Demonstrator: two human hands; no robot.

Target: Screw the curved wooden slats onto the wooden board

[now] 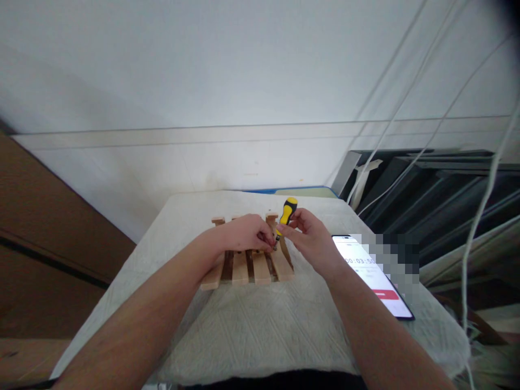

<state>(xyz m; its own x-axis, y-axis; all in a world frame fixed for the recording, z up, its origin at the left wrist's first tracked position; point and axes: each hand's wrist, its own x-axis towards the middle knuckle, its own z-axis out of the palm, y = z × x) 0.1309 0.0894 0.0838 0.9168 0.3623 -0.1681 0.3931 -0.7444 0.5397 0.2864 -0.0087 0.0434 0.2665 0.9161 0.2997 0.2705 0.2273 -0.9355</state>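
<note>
A small slatted frame of pale wood (240, 269) lies on the cloth-covered table, its slats running away from me. My right hand (312, 238) is closed around a yellow and black screwdriver (289, 208), which tilts with its handle up and its tip down on the rightmost slat. My left hand (247, 233) reaches over the slats from the left. Its fingers are pinched together right beside the screwdriver tip; what they hold, if anything, is too small to make out. Part of the frame is hidden under that hand and wrist.
A phone (368, 276) showing a running timer lies right of my right forearm on the white tablecloth (260, 336). White cables (481, 216) hang at the right, before dark stacked panels (450, 200). Brown boarding (52, 227) stands at the left, a pale wall (203, 70) behind.
</note>
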